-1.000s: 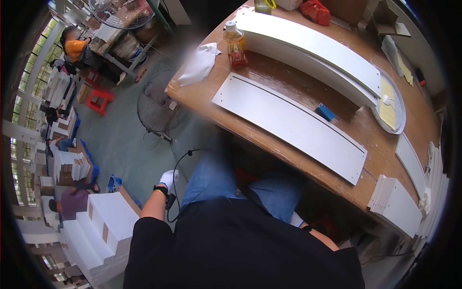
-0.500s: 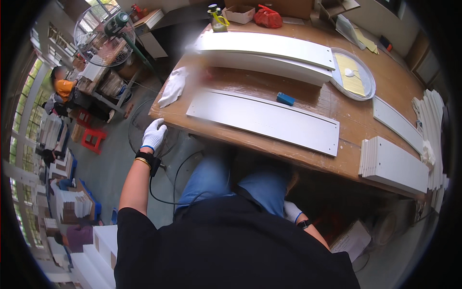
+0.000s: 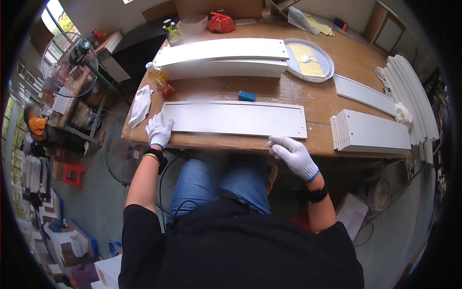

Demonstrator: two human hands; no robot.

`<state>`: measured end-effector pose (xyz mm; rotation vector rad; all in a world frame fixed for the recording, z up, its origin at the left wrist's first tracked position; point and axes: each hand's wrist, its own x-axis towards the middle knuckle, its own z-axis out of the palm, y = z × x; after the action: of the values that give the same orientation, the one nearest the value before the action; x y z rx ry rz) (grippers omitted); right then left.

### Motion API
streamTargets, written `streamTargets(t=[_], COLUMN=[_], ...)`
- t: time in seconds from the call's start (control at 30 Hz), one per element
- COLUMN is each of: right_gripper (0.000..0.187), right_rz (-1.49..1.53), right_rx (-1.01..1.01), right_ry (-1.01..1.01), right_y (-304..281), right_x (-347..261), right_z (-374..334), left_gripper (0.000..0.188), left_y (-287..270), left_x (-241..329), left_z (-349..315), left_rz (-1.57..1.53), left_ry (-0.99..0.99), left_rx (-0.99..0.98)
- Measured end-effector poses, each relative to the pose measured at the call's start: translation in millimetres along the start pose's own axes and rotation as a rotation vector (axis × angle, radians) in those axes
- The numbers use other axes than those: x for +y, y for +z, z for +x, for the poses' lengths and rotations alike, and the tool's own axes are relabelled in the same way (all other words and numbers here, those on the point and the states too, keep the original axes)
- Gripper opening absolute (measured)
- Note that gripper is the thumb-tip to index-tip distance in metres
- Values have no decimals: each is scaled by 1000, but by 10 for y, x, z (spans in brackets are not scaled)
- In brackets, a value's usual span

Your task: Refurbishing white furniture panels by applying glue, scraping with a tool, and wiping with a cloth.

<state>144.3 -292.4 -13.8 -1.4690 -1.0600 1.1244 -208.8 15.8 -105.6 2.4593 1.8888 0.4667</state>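
Observation:
A white panel with a groove along its far edge lies flat near the table's front. My left hand, in a white knit glove, rests at the panel's left end with its fingers apart. Just below the panel's right front edge, my right hand, also gloved, has its thumb and fingertips drawn together. Whatever may be between those fingertips is too small to name. A blue block sits just beyond the panel. Left of it lie a white cloth and a clear bottle with a reddish-orange label.
Stacked white boards stand farther back, beside a round tray with yellow sheets. More panels are piled at the right. A fan and a red stool are at left, where a person in orange sits.
My left hand has moved from the table's left corner onto the panel's end. My right hand has risen from beside my leg to the table's front edge. The view has shifted.

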Motion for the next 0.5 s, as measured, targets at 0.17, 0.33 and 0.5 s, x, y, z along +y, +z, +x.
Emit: streamTargets(t=[0.17, 0.33, 0.5], right_gripper=[43, 43, 33], right_rz=[-574, -1124, -1204], right_rx=[357, 337, 189], right_ry=[-246, -225, -107], right_y=[74, 210, 271], right_x=[-73, 34, -11], right_z=[1067, 1958, 2174], left_gripper=[54, 50, 49], left_y=[61, 115, 146], left_x=[180, 46, 101], left_z=[-14, -53, -61], left_rz=[-58, -99, -49], left_ry=[33, 21, 48], left_rx=[69, 139, 194])
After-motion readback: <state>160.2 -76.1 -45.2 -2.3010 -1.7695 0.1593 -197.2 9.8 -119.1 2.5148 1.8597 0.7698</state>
